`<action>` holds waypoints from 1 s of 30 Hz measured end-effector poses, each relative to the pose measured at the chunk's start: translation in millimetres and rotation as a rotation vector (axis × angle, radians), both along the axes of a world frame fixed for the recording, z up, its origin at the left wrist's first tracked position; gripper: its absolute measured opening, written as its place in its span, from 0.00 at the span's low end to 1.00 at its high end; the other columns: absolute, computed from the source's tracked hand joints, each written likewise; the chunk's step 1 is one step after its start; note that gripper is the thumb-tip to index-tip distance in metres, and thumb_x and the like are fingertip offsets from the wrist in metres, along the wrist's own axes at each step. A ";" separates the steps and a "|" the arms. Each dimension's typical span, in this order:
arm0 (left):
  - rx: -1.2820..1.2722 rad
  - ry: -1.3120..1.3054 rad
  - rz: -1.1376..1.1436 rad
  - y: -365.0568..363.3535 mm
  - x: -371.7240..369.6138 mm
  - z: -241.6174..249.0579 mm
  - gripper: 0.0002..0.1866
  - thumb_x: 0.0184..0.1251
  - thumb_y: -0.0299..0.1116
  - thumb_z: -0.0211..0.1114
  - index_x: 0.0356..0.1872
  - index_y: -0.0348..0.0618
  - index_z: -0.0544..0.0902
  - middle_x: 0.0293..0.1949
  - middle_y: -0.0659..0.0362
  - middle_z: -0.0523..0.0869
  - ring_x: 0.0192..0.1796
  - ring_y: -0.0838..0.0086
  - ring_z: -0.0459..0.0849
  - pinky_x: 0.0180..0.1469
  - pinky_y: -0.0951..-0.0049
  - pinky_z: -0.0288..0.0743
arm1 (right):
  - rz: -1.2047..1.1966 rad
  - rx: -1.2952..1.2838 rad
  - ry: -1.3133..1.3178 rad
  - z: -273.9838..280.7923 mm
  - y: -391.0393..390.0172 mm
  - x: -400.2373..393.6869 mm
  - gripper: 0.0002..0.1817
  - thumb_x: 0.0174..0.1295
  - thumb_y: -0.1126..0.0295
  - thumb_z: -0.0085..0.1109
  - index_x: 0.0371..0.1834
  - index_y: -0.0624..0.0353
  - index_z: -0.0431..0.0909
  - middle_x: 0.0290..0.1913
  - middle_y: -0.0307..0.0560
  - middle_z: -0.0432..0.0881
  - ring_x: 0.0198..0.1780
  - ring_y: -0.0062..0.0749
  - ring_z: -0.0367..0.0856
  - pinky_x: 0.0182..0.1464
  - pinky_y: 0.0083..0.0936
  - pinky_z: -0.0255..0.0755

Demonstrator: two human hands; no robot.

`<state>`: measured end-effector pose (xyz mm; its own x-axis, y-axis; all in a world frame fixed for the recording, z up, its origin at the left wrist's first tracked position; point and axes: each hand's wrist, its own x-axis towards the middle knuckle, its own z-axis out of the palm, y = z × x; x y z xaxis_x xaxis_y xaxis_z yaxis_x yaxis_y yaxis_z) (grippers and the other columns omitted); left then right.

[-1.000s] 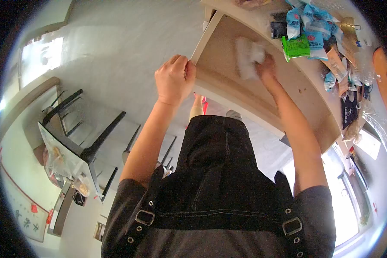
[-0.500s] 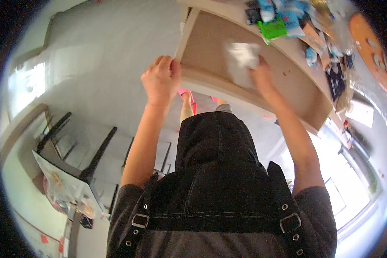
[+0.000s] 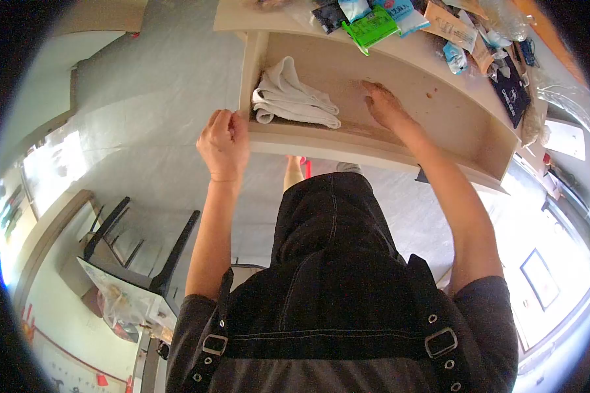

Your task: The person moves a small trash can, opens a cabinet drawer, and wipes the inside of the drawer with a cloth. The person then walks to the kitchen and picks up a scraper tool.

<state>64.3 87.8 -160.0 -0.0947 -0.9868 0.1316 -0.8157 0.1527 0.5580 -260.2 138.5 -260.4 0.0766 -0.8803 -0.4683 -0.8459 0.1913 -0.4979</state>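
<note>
Head view, drawer: pulled out beneath the counter, its front panel towards the person; it is the landmark for every place below.
White cloth: folded in loose layers, inside the drawer at the left end. Its long axis runs roughly along the front panel, with one fold standing up towards the rear.
Right hand: reaches over the drawer's middle, to the right of the cloth; the grip is loosely apart, with nothing seen in it. The fingertips point leftward and to the rear, so the cloth's right end lies just off to their left and nearer the front panel. A narrow stretch of bare drawer floor separates the two.
Left hand: outside the drawer at its front left corner, the grip drawn together, fingers curled. Whether it is clamped on the rim, I cannot tell.
Nearer hand: the left looks closer to the cloth's near edge, but the drawer's corner stands between; the right has the open side.
Counter: behind and above the drawer, carrying a green packet, tan packets and a black packet towards the right.
Floor: grey, left of the drawer.
</note>
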 end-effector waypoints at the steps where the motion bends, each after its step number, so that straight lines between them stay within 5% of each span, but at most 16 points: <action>1: 0.012 -0.007 -0.001 0.7 1.0 -0.3 0.11 0.53 0.28 0.57 0.14 0.39 0.68 0.18 0.56 0.73 0.18 0.62 0.73 0.21 0.67 0.65 | 0.035 -0.011 0.081 -3.7 6.0 -11.0 0.25 0.57 0.75 0.47 0.61 0.57 0.62 0.55 0.58 0.68 0.56 0.51 0.68 0.57 0.38 0.64; 14: 0.088 -0.015 0.026 0.7 -1.5 2.9 0.07 0.55 0.26 0.57 0.20 0.35 0.73 0.20 0.53 0.75 0.19 0.64 0.75 0.24 0.71 0.67 | 0.076 -0.113 0.300 -10.4 10.8 -9.6 0.27 0.54 0.79 0.47 0.60 0.56 0.60 0.51 0.56 0.65 0.53 0.52 0.68 0.52 0.41 0.69; 30: 0.023 0.011 0.026 0.3 1.0 -1.4 0.09 0.53 0.27 0.57 0.16 0.40 0.71 0.19 0.59 0.75 0.18 0.67 0.73 0.20 0.70 0.65 | 0.014 -0.150 0.189 -4.7 13.7 -12.0 0.26 0.53 0.82 0.43 0.58 0.54 0.64 0.50 0.56 0.68 0.52 0.51 0.69 0.52 0.40 0.68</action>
<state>65.3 88.1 -161.4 -0.0675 -0.9916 0.1099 -0.8130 0.1185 0.5701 -272.2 152.2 -265.1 0.0124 -0.9405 -0.3396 -0.9287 0.1150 -0.3525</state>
